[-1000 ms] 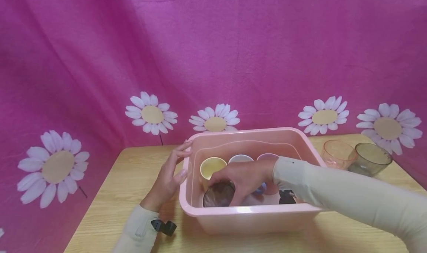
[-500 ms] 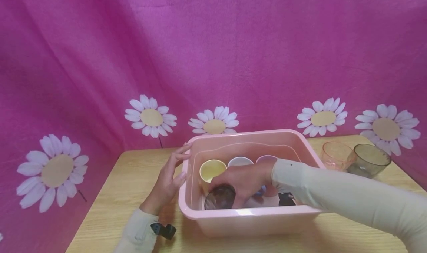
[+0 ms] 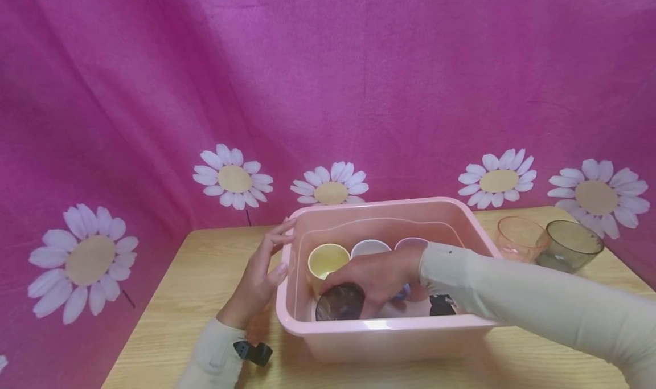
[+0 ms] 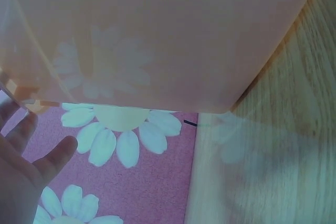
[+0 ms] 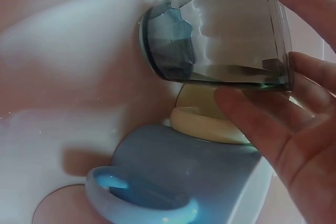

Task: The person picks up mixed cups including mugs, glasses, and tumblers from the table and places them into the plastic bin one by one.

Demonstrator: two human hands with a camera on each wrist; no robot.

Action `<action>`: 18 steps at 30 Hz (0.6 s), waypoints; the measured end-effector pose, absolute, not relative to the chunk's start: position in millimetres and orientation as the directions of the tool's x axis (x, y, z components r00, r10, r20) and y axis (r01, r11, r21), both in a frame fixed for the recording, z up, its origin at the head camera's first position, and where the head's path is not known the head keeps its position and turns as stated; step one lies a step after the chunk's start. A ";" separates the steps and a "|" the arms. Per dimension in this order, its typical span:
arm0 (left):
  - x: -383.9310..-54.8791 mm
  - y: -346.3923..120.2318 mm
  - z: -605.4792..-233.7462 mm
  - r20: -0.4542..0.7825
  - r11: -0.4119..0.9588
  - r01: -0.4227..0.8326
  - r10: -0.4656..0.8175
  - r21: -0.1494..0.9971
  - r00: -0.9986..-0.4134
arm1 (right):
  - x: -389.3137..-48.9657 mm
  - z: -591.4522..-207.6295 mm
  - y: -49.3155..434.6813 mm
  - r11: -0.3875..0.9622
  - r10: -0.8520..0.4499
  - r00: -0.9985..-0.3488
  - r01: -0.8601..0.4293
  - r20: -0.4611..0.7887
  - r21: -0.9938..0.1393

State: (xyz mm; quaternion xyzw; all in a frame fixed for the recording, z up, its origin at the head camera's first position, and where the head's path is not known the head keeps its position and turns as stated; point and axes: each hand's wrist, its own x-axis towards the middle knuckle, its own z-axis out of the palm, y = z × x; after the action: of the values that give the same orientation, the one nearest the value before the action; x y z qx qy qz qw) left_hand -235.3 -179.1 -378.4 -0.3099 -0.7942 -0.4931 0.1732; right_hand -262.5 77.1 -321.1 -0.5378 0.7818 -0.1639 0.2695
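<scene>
A pink plastic tub (image 3: 394,340) stands on the wooden table. My right hand (image 3: 376,275) reaches inside and grips a dark tinted glass (image 3: 339,303) at the near left; in the right wrist view, fingers and thumb sit around the rim end of this tilted glass (image 5: 220,35). Behind it stand a yellow mug (image 3: 328,259), a pale blue mug (image 3: 370,246) and a pinkish mug (image 3: 411,242), partly hidden by my right hand and forearm. My left hand (image 3: 256,281) touches the tub's left rim with extended fingertips, thumb spread away.
On the table right of the tub, an orange-tinted glass (image 3: 517,238) and a smoky grey-green glass (image 3: 571,246) stand side by side. A magenta cloth (image 3: 359,81) with daisies hangs behind the table (image 3: 195,298).
The dark glass has shifted very slightly to the right in my right hand's grip. My left hand stays at the tub's rim.
</scene>
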 end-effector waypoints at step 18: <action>-236.9 -179.7 -378.7 0.578 0.328 0.662 0.322 0.674 -0.749 | -258.9 -317.9 76.9 0.394 -0.919 -0.294 -0.690 -0.262 -0.607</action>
State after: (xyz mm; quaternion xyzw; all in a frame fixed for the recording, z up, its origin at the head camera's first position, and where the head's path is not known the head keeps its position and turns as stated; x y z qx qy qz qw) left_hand -236.9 -179.7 -378.7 -0.3088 -0.7965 -0.4903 0.1730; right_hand -258.9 76.9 -317.9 -0.5152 0.7807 -0.1937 0.2958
